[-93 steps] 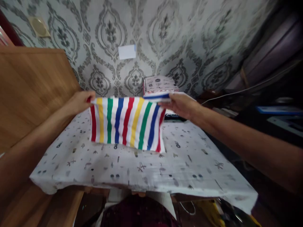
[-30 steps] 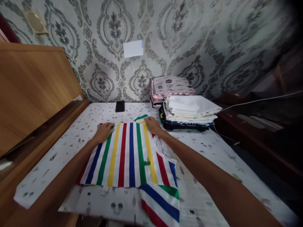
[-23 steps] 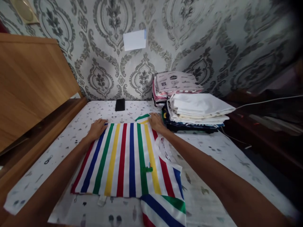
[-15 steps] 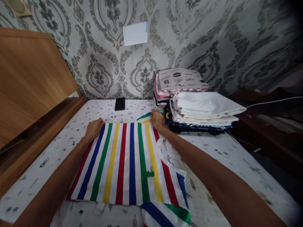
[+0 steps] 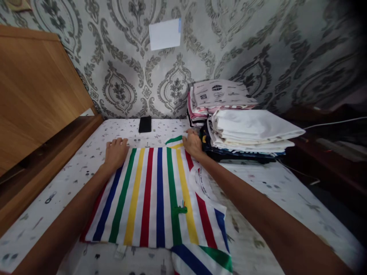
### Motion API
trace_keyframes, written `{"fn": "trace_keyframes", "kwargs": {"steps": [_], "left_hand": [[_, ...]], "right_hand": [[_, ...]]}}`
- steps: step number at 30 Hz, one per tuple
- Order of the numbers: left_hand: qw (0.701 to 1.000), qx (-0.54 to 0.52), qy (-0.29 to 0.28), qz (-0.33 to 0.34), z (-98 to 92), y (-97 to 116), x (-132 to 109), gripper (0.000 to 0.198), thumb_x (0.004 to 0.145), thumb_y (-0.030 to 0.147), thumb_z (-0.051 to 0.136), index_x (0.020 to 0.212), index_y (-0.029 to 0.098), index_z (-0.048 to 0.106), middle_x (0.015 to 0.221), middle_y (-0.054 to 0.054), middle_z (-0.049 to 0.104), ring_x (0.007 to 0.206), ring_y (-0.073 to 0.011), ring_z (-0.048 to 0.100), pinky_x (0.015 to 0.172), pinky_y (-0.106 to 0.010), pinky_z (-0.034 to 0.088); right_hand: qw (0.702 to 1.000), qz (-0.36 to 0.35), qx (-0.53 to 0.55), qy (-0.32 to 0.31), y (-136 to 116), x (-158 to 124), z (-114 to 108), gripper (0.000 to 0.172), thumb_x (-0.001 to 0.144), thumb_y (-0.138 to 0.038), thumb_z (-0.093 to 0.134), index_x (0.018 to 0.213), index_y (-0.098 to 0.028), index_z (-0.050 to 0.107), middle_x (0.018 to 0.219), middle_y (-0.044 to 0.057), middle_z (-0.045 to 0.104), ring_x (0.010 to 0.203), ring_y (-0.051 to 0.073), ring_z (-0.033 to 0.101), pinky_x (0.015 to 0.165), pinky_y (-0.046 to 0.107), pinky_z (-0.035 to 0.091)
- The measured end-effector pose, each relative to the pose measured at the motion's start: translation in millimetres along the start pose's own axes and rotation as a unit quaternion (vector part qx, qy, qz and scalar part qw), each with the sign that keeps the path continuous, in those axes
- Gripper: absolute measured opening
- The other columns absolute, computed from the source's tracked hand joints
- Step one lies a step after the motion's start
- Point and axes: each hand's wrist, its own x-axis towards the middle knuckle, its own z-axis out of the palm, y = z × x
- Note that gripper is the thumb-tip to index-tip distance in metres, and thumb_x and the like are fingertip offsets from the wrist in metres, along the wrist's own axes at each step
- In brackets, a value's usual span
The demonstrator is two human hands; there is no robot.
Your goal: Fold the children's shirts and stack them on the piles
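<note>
A T-shirt [image 5: 155, 198] with red, blue, green and yellow stripes on white lies spread on a patterned sheet, neck to the right. A small green crocodile motif [image 5: 181, 209] is on its chest. My left hand [image 5: 116, 153] rests at the shirt's far left corner, fingers stretched forward and covering part of the edge. At the far sleeve [image 5: 175, 142], by the shoulder, my right hand [image 5: 192, 144] touches the fabric with its fingers loosely extended; their tips are slightly blurred. The near sleeve [image 5: 203, 259] points towards me.
Right of my right hand stands a pile of folded white and dark clothes [image 5: 252, 128]. Behind it is another folded pile [image 5: 222, 95] with a printed top piece. A black phone [image 5: 145, 124] lies near the wall. A wooden panel [image 5: 37, 88] borders the left side.
My left hand has loosened from the shirt's corner and its fingers have spread out. My right hand's fingers have straightened at the sleeve. The shirt lies almost the same.
</note>
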Motion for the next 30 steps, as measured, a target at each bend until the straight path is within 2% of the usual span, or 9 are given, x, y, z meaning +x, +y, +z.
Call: {"fn": "trace_keyframes", "kwargs": {"steps": [4, 6, 11, 13, 16, 19, 26, 28, 30], "left_hand": [[0.954, -0.180, -0.074, 0.229, 4.6, 38.4, -22.9, 0.051, 0.105, 0.042, 0.031, 0.152, 0.024, 0.042, 0.156, -0.008, 0.046, 0.143, -0.0226, 0.044, 0.117, -0.041, 0.037], [0.938, -0.177, -0.129, 0.270, 11.4, 40.6, -24.8, 0.057, 0.105, 0.050, 0.029, 0.156, 0.026, 0.037, 0.164, -0.005, 0.035, 0.151, -0.0220, 0.032, 0.123, -0.043, 0.027], [0.978, -0.081, -0.171, 0.091, 19.8, 7.0, -3.4, 0.065, 0.104, 0.051, 0.021, 0.160, 0.017, 0.029, 0.167, -0.011, 0.024, 0.156, -0.0264, 0.018, 0.124, -0.052, 0.020], [0.985, -0.065, -0.155, 0.047, 18.1, 8.2, -5.0, 0.069, 0.104, 0.052, 0.022, 0.160, 0.013, 0.026, 0.168, -0.015, 0.021, 0.156, -0.0284, 0.016, 0.123, -0.055, 0.019], [0.978, -0.095, -0.128, 0.137, 16.0, 32.9, -25.7, 0.070, 0.104, 0.055, 0.021, 0.162, 0.016, 0.020, 0.169, -0.013, 0.016, 0.157, -0.0260, 0.014, 0.125, -0.051, 0.017], [0.950, -0.117, -0.154, 0.245, 18.7, 44.0, -39.6, 0.070, 0.103, 0.059, 0.020, 0.163, 0.022, 0.020, 0.169, -0.006, 0.017, 0.157, -0.0217, 0.014, 0.127, -0.046, 0.013], [0.986, -0.062, -0.155, 0.005, 20.3, -42.8, -7.0, 0.069, 0.104, 0.053, 0.020, 0.161, 0.014, 0.025, 0.168, -0.015, 0.020, 0.157, -0.0285, 0.015, 0.123, -0.058, 0.019], [0.990, -0.068, -0.118, -0.024, 15.8, -42.9, -12.7, 0.071, 0.103, 0.055, 0.021, 0.161, 0.012, 0.023, 0.168, -0.017, 0.018, 0.157, -0.0310, 0.014, 0.123, -0.061, 0.015], [0.989, -0.105, -0.103, -0.006, 8.3, -23.2, -32.1, 0.074, 0.103, 0.058, 0.021, 0.162, 0.013, 0.019, 0.169, -0.017, 0.016, 0.157, -0.0309, 0.014, 0.124, -0.058, 0.015]], "right_hand": [[0.970, -0.240, 0.027, -0.030, 3.0, -41.6, -0.5, 0.036, 0.099, -0.019, 0.040, 0.128, -0.017, 0.062, 0.132, 0.015, 0.063, 0.124, 0.027, 0.057, 0.106, 0.042, 0.045], [0.940, -0.333, 0.021, -0.077, 13.1, -59.8, 2.6, 0.040, 0.101, -0.026, 0.039, 0.135, -0.017, 0.059, 0.142, 0.014, 0.059, 0.133, 0.026, 0.052, 0.112, 0.044, 0.041], [0.957, -0.263, -0.048, -0.112, 38.9, -69.1, 6.0, 0.056, 0.104, -0.040, 0.034, 0.149, -0.009, 0.045, 0.158, 0.018, 0.043, 0.150, 0.028, 0.034, 0.123, 0.047, 0.027], [0.960, -0.248, -0.063, -0.115, 40.0, -66.7, 5.9, 0.058, 0.104, -0.041, 0.031, 0.151, -0.009, 0.042, 0.160, 0.018, 0.040, 0.151, 0.027, 0.031, 0.124, 0.047, 0.025], [0.962, -0.234, -0.082, -0.116, 35.9, -66.5, 6.7, 0.060, 0.104, -0.044, 0.030, 0.153, -0.011, 0.041, 0.162, 0.016, 0.036, 0.153, 0.027, 0.028, 0.125, 0.048, 0.022], [0.967, -0.211, -0.092, -0.112, 34.5, -68.9, 9.0, 0.061, 0.104, -0.048, 0.031, 0.154, -0.015, 0.040, 0.164, 0.016, 0.033, 0.154, 0.030, 0.025, 0.123, 0.053, 0.023], [0.965, -0.229, -0.082, -0.098, 39.2, -66.7, 10.7, 0.061, 0.103, -0.050, 0.030, 0.151, -0.015, 0.043, 0.161, 0.018, 0.039, 0.153, 0.033, 0.026, 0.121, 0.054, 0.026], [0.965, -0.233, -0.075, -0.099, 36.9, -67.2, 7.0, 0.060, 0.103, -0.048, 0.031, 0.151, -0.014, 0.043, 0.159, 0.019, 0.040, 0.152, 0.034, 0.027, 0.120, 0.057, 0.027], [0.964, -0.241, -0.065, -0.092, 31.6, -73.4, 1.6, 0.058, 0.103, -0.045, 0.031, 0.147, -0.012, 0.047, 0.158, 0.020, 0.042, 0.151, 0.035, 0.028, 0.119, 0.060, 0.026]]}}
